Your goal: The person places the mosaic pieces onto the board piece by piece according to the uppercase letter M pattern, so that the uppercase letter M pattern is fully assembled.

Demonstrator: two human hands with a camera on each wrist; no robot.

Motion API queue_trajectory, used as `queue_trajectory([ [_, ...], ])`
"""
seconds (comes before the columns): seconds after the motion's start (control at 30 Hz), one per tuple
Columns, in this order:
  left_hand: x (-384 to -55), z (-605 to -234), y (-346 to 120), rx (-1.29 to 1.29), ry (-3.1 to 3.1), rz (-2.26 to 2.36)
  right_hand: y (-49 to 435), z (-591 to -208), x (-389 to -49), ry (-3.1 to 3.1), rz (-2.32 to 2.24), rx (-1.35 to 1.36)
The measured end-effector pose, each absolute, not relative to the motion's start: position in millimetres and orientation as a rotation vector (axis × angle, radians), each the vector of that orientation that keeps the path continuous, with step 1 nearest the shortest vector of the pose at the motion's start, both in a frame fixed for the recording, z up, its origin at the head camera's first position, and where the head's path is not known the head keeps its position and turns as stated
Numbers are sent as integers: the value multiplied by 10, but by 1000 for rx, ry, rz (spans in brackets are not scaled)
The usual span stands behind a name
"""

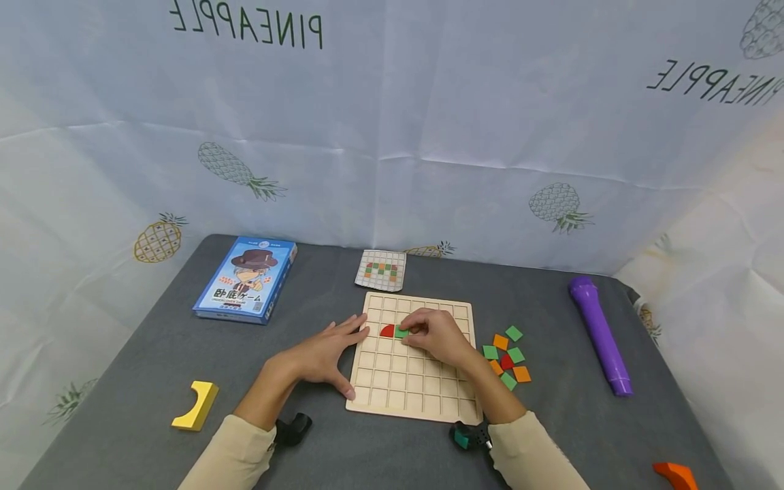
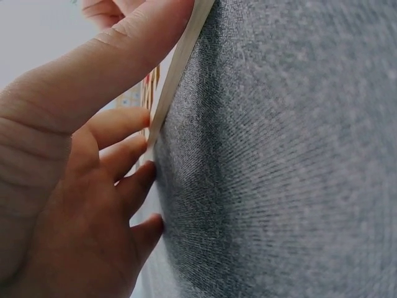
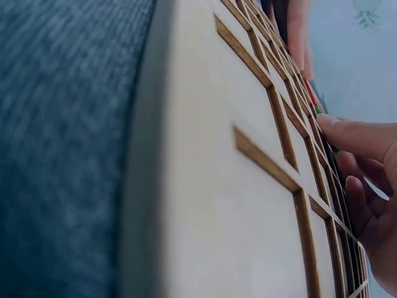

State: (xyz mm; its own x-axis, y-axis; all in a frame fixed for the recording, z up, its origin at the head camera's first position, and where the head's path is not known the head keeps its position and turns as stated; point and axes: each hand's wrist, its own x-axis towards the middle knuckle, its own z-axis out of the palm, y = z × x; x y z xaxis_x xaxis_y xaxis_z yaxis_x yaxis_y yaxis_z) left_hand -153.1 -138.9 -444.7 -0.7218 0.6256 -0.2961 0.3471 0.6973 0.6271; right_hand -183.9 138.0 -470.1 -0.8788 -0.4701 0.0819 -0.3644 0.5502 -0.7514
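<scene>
A pale wooden grid board (image 1: 413, 401) lies flat on the table. A red quarter-circle tile (image 1: 388, 331) sits in one of its upper-left cells. Directly right of that is a green square tile (image 1: 401, 331), pinched at its right end between thumb and forefinger of my right hand (image 1: 437, 335). The right wrist view shows that thumb (image 3: 356, 136) at the green piece, low over the grid. My left hand (image 1: 321, 352) rests along the board's left edge, fingers spread and thumb near the lower-left corner; the left wrist view shows the thumb (image 2: 118, 59) touching the board's rim.
Loose green, orange and red tiles (image 1: 506, 361) lie right of the board. A pattern card (image 1: 381, 270) is behind it. Around them are a blue box (image 1: 246, 279), a yellow arch block (image 1: 196, 406), a purple tube (image 1: 600, 335) and an orange block (image 1: 676, 475).
</scene>
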Motion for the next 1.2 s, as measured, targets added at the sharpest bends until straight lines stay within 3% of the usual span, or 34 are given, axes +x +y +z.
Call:
queue_trajectory([
  [1.2,-1542,-4472,-1384,745,2404,775,1420,-4731,-1895,2601,-1240,-730],
])
